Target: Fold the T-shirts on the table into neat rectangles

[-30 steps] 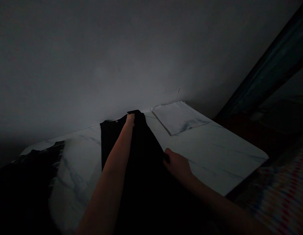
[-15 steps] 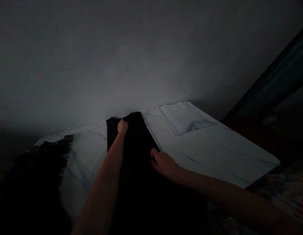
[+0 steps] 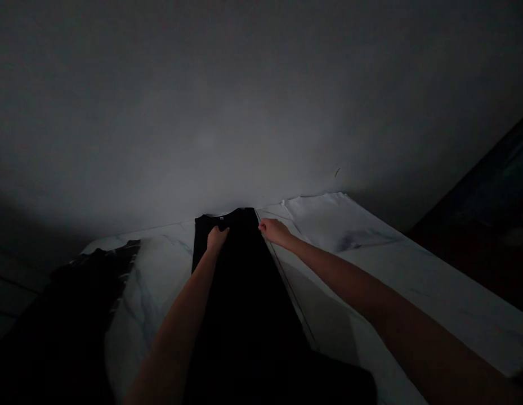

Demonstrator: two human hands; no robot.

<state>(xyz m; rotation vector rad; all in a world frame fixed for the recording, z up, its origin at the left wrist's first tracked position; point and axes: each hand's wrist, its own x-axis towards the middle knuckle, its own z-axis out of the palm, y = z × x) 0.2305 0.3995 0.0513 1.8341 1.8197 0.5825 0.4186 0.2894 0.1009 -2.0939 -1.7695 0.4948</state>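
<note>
A long black garment lies lengthwise on the white marbled table, its narrow top edge against the wall and a small pale label at that edge. Just below the label, my left hand is closed, pinching the dark cloth. My right hand has its fingers pressed together at the garment's right edge, near the upper corner. Dim light hides the folds and the lower part of the garment, so its exact kind is unclear.
Folded white cloth lies at the back right of the table. Another dark garment with light marks on its edge covers the left end. A grey wall rises directly behind the table.
My right hand has moved up along the garment's right edge to near its top. My left hand has shifted slightly down from the top edge, exposing the label. The view has tilted a little.
</note>
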